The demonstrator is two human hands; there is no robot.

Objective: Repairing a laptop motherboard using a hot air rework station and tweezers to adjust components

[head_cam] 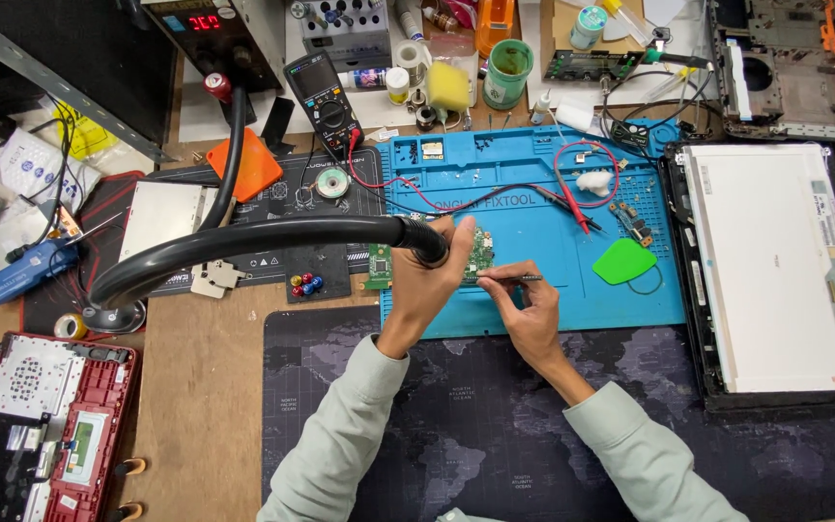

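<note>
A black meter (pixel 326 97) with a dark grey screen sits at eleven o'clock. A red-lit display (pixel 204 21) glows further toward eleven. A large white screen panel (pixel 775 261) lies at three.

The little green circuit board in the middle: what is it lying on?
The green circuit board lies on a blue work mat. The left hand with a black hose handle covers part of it, so its left side is hidden.

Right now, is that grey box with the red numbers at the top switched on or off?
On. The grey box at the bench's back edge shows glowing red digits on its dark display; an unpowered display would be dark.
</note>
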